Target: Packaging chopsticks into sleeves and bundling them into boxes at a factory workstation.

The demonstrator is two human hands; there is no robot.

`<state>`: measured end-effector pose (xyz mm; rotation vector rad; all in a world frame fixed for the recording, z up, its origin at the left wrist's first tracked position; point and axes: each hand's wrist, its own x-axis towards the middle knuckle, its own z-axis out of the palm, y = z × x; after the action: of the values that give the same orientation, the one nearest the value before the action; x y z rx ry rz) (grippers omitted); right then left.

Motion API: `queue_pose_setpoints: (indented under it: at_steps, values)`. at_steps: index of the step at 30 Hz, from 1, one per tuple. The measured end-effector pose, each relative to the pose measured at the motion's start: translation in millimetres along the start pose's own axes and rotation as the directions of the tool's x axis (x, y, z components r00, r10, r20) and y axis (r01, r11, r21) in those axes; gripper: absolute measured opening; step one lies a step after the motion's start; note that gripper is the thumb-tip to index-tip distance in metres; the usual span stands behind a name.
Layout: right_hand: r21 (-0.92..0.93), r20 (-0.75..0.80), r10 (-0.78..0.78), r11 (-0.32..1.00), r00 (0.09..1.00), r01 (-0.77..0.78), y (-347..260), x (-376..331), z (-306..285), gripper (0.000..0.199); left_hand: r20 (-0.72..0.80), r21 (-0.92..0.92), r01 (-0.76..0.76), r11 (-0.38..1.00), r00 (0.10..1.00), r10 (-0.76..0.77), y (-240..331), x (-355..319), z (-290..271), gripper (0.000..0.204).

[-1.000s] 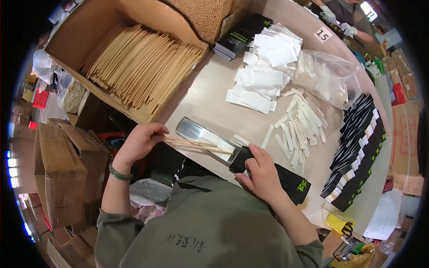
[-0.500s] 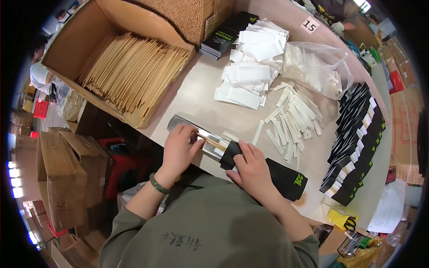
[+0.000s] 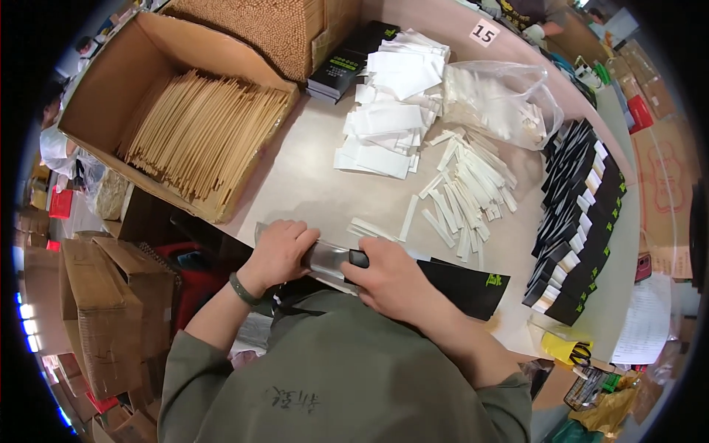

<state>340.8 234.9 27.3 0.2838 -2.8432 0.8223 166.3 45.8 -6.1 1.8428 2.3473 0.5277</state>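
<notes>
Nearest to you, at the table's front edge, lies the metal trough (image 3: 326, 260), with your left hand (image 3: 281, 252) bent across it, fingers on one side and thumb on the other, seemingly clamped on the metal. Your right hand (image 3: 387, 272) is closed around the mouth of the black sleeve (image 3: 464, 288), which meets the trough's right end and stretches away to its right. This piece looks partway along: sleeve and trough are together, but your hands cover the join (I cannot tell whether any sticks are inside). Just beyond the trough lie a few loose strips (image 3: 371, 229); farther off, to its right, the overlapping row of sleeves (image 3: 574, 240) with pale ends showing looks finished, and makes a fair batch. Plenty seems left to use: beyond the trough spread the heap of narrow white strips (image 3: 473, 188), then the wider white slips (image 3: 384, 125) and the clear plastic bag (image 3: 504, 103). Beyond the trough to its left, the open carton (image 3: 103, 96) holds many wooden sticks (image 3: 207, 136), and the flat black stack (image 3: 336, 77) sits past that carton's near corner.
</notes>
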Motion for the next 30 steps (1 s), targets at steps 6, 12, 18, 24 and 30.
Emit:
queue_pose_setpoints:
  at_steps: [6, 12, 18, 24, 30]
  values:
    - [-0.462, -0.314, 0.383, 0.738, 0.869, -0.492, 113, -105, -118, 0.026, 0.34, -0.444, 0.495, 0.747, 0.864, -0.371, 11, 1, -4, 0.034]
    - [-0.159, 0.068, 0.211, 0.967, 0.975, -0.198, 48, -84, -22, 0.055, 0.35, -0.636, 0.205, 0.744, 0.936, 0.042, 81, 20, 5, 0.028]
    - [-0.033, 0.101, 0.458, 0.889, 0.883, -0.458, 50, -76, -20, 0.05, 0.486, -0.658, 0.333, 0.675, 0.873, 0.044, 110, 66, 29, 0.03]
    - [-0.128, -0.088, 0.666, 0.73, 0.74, -0.672, 15, -58, -24, 0.042, 0.194, -0.354, 0.422, 0.834, 0.906, -0.376, 71, 59, 22, 0.03]
    - [-0.108, 0.002, 0.742, 0.667, 0.671, -0.737, 21, -43, -3, 0.024, 0.093, -0.234, 0.266, 0.935, 0.964, -0.25, 56, 29, 20, 0.061]
